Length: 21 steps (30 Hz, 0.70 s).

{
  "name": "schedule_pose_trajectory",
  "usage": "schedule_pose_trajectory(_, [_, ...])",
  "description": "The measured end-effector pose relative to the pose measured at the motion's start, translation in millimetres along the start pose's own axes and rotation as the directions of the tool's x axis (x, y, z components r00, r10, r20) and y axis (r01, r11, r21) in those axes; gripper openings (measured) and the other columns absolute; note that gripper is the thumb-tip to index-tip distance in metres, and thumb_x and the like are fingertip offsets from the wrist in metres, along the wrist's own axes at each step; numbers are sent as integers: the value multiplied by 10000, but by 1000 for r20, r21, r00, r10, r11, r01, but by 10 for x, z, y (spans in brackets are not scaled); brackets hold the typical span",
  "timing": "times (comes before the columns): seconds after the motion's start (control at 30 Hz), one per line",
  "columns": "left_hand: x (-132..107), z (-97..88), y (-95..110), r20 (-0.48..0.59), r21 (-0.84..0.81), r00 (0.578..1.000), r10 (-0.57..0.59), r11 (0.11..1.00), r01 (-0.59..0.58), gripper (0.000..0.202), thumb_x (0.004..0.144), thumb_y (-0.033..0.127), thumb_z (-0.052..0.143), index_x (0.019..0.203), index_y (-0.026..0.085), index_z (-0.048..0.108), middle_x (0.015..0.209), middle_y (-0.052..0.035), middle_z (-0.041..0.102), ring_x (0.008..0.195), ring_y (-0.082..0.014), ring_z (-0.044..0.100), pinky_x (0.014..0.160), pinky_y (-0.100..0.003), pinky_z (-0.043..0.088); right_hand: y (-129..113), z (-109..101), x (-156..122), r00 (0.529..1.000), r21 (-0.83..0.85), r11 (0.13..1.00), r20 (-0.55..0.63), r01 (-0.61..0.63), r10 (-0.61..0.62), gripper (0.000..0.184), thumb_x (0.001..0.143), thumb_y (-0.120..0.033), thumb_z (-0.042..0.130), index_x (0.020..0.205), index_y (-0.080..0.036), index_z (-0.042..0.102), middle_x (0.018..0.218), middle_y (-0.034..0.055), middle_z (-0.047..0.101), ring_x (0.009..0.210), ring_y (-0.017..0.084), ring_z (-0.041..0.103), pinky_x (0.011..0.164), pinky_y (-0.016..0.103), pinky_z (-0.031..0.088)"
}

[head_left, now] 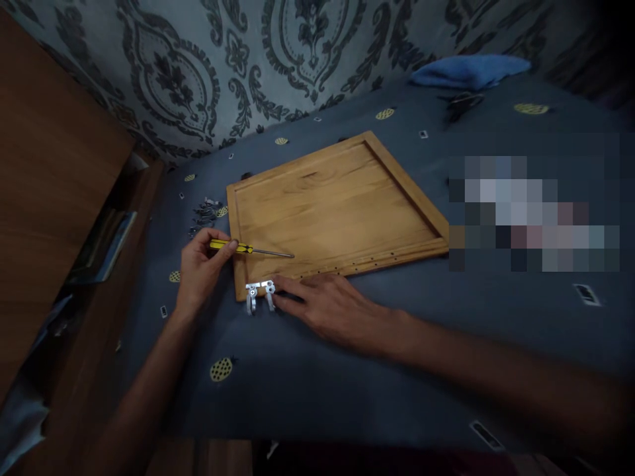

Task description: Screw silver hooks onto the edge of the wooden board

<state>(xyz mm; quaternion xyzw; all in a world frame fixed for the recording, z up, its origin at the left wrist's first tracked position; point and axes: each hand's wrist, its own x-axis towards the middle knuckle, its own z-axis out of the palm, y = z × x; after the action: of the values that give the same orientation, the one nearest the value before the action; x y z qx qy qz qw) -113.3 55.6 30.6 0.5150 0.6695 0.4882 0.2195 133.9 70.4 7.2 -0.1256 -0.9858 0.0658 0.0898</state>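
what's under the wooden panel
The wooden panel lies on blue printed cloth. Dark patches at its far edge are too unclear to name; anything else beneath is covered.

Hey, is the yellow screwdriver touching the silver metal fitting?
Apart. The head view shows a strip of the wooden panel between the metal fitting and the whole screwdriver, held above it in the left hand.

No legible text, brand or number anywhere; small white-edged rectangular prints [587, 295] on dark cloth [317, 396], label-like, marks inside too small and blurred to read; any lettering on yellow handle of screwdriver [217, 245] or stamp on metal bracket [253, 291] too small to tell; book-like stack [112, 248] on left shelf too dim to read
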Motion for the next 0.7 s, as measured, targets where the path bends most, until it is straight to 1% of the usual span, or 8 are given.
schedule_pose_trajectory(0.13, [-56, 3, -107, 20, 67, 1000, 13, 998, -15, 234, 732, 394, 766, 775, 198, 647, 724, 9, 642, 671, -147, 564, 621, -249, 436, -15, -8, 1, 1000, -3, 1000, -4, -10, 10, 387, 978, -49, 522, 1334, -165, 619, 1437, 144, 611, 784, 191, 676, 635, 374, 543])
schedule_pose_trajectory(0.23, [-98, 21, -125, 39, 128, 998, 42, 991, -46, 184, 765, 368, 742, 770, 200, 666, 756, 1, 674, 713, -159, 594, 663, -262, 445, -34, -3, 7, 999, -17, 999, -22, -27, 27, 372, 990, -46, 496, 1311, -169, 638, 1435, 151, 613, 746, 167, 665, 634, 359, 545])
schedule_pose_trajectory(0.3, [-110, 27, -130, 48, 165, 997, 60, 984, -67, 168, 786, 359, 732, 780, 201, 676, 777, -2, 689, 744, -166, 611, 692, -270, 449, -44, 5, 13, 999, -32, 999, -21, -37, 36, 376, 996, -49, 490, 1313, -181, 643, 1441, 144, 615, 755, 161, 670, 640, 344, 550])
schedule_pose_trajectory(0.47, [-96, 13, -152, 62, 230, 994, 94, 967, -106, 171, 827, 367, 712, 805, 200, 682, 801, -5, 692, 764, -171, 620, 719, -287, 450, -51, 27, 21, 1000, -65, 997, -5, -28, 28, 377, 991, -62, 520, 1332, -171, 639, 1463, 144, 614, 788, 184, 689, 656, 363, 582])
schedule_pose_trajectory(0.57, [-96, -31, -121, 51, 263, 991, 122, 956, -131, 155, 850, 357, 696, 838, 203, 693, 851, -13, 702, 797, -179, 611, 740, -298, 454, -50, 36, 19, 999, -61, 998, -24, -26, 24, 367, 981, -65, 542, 1318, -165, 647, 1451, 146, 622, 799, 198, 692, 658, 377, 591])
schedule_pose_trajectory(0.63, [-126, -90, -61, 31, 298, 987, 160, 941, -162, 140, 876, 344, 679, 867, 206, 699, 890, -17, 708, 810, -183, 599, 740, -302, 457, -48, 38, 17, 999, -50, 998, -27, -28, 27, 371, 976, -59, 544, 1315, -165, 649, 1450, 148, 622, 795, 201, 692, 650, 380, 593])
schedule_pose_trajectory(0.7, [-191, -166, 23, 61, 332, 976, 211, 917, -219, 134, 917, 334, 660, 911, 207, 703, 918, -19, 712, 829, -187, 605, 757, -307, 472, -46, 36, 16, 999, -35, 999, -17, -29, 28, 380, 973, -51, 535, 1318, -163, 648, 1461, 151, 612, 782, 200, 690, 637, 384, 594])
